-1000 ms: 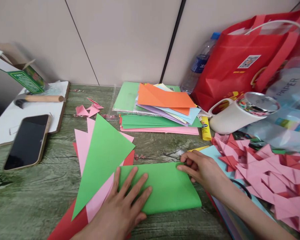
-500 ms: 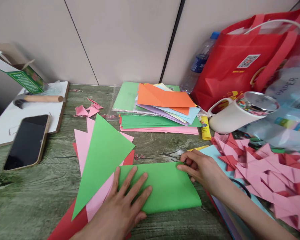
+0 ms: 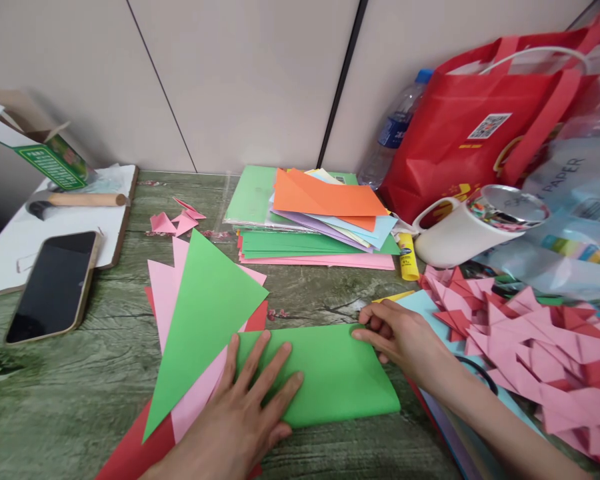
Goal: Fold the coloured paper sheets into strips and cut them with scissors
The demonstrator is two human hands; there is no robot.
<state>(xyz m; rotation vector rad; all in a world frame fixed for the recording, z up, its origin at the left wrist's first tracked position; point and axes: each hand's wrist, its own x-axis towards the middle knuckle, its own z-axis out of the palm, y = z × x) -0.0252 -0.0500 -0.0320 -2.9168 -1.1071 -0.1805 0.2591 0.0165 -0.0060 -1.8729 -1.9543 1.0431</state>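
Note:
A folded green sheet of paper [image 3: 335,380] lies on the table in front of me, its near edge a rounded fold. My left hand [image 3: 253,393] rests flat on its left part with fingers spread. At the upper right corner, my right hand [image 3: 393,333] pinches the paper between thumb and fingers. Left of it, a green paper triangle [image 3: 205,320] overlaps pink paper [image 3: 163,293] and red paper [image 3: 145,443]. My left wrist covers part of these pieces.
Stacked coloured paper [image 3: 325,200] sits at the back beside a glue stick [image 3: 408,257] and a white mug [image 3: 445,240]. Folded pink and red pieces [image 3: 535,360] pile up at right, before a red bag [image 3: 440,133]. A phone [image 3: 55,287] and hammer [image 3: 80,200] lie left.
The view has shifted very slightly. Both hands keep the same places on the green sheet, and nothing has been taken up or let go.

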